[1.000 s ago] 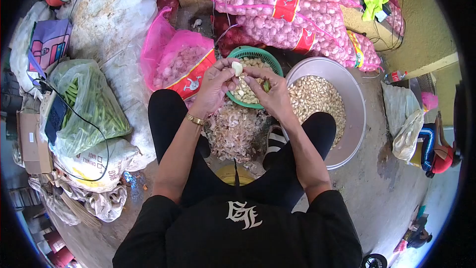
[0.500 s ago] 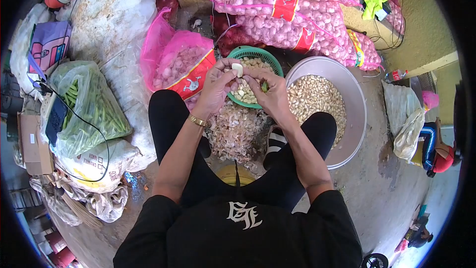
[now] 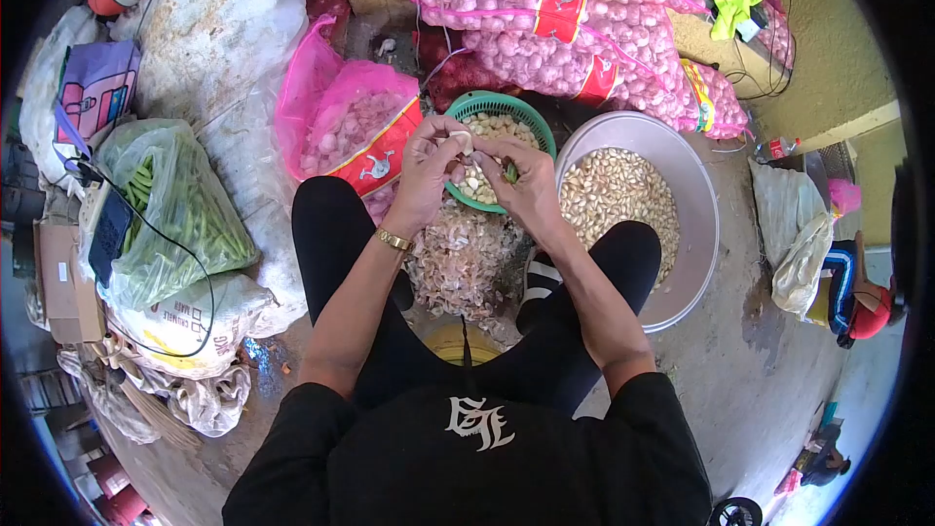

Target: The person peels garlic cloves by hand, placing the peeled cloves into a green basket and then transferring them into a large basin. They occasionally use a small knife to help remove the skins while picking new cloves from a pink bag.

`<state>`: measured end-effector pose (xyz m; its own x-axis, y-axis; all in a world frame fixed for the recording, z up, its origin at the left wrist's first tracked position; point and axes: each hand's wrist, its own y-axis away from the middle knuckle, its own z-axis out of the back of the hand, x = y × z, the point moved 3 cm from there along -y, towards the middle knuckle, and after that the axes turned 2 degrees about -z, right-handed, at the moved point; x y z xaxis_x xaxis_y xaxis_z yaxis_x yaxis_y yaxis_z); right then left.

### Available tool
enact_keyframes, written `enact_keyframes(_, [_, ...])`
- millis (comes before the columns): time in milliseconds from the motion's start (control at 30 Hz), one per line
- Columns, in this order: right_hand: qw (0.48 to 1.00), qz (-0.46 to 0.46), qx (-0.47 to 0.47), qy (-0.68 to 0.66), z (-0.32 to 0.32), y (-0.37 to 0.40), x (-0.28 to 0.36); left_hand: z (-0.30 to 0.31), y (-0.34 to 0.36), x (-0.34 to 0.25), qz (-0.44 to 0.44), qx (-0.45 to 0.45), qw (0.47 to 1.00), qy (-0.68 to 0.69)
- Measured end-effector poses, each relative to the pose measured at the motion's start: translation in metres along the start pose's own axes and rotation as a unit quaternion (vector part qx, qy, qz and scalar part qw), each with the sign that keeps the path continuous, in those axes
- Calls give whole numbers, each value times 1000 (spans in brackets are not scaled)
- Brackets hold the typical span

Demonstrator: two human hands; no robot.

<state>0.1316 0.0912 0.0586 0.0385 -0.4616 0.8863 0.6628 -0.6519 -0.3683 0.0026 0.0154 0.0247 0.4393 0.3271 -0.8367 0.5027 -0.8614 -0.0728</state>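
My left hand [image 3: 431, 170] is closed, pinching a pale garlic clove [image 3: 466, 143] between thumb and fingers. Against that clove press the fingertips of my right hand [image 3: 526, 183], which is also closed, with a small green object [image 3: 509, 172] tucked in its palm; its kind is mostly hidden. Both hands are above a green plastic basket [image 3: 553, 139] holding peeled cloves. To the right, a large pale basin [image 3: 696, 234] contains many unpeeled cloves [image 3: 618, 190]. Below the hands, a heap of papery garlic skins [image 3: 458, 263] lies between my feet.
An opened pink mesh sack [image 3: 355, 117] of garlic stands left of the basket. Full garlic sacks [image 3: 594, 39] are stacked behind. At left are a plastic bag of green pods [image 3: 175, 205] and white sacks [image 3: 214, 49]. Another person [image 3: 862, 302] is at far right.
My fingers have shifted around the clove, which is turned and more covered now. The right hand has moved slightly left and down.
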Motion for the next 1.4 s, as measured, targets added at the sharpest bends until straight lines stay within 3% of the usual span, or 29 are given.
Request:
enact_keyframes(133, [1000, -16, 25, -2, -1, 1, -1, 3, 0, 1, -2, -5, 1000, -13])
enact_keyframes(200, [998, -59, -7, -21, -2, 1, -3, 1, 1, 2, -1, -21, 1000, -14])
enact_keyframes(367, [998, -25, -49, 31, -1, -4, -3, 3, 4, 4, 40, -46, 998, -31])
enact_keyframes(433, [997, -14, -61, 42, 1, -6, -4, -4, 8, 0, 31, -22, 996, -81])
enact_keyframes(633, [995, -12, -48, 84, 1, -10, -5, -3, 6, -1, 53, 0, 997, -63])
enact_keyframes(700, [995, -81, -36, 35, 0, -9, -10, 2, 3, -1, 59, 9, 996, -61])
enact_keyframes(967, [991, -116, -42, -55, 8, -13, -24, 7, 2, -4, 107, 33, 993, -49])
enact_keyframes(1167, [979, -150, -82, -108, 34, -10, -11, 4, 3, -17, 138, 61, 988, 39])
enact_keyframes(1267, [986, -148, -14, -81, 41, -1, -9, 9, -1, -17, 126, 41, 986, 106])
enact_keyframes(1333, [986, -131, 99, -8, 37, 7, -12, 10, -1, -17, 126, 40, 981, 141])
enact_keyframes(1367, [986, -132, 98, -8, 37, 11, -12, 10, -1, -16, 127, 40, 981, 141])
enact_keyframes(1400, [974, -120, 194, -9, 30, 14, -3, 9, -1, -16, 129, 49, 980, 145])
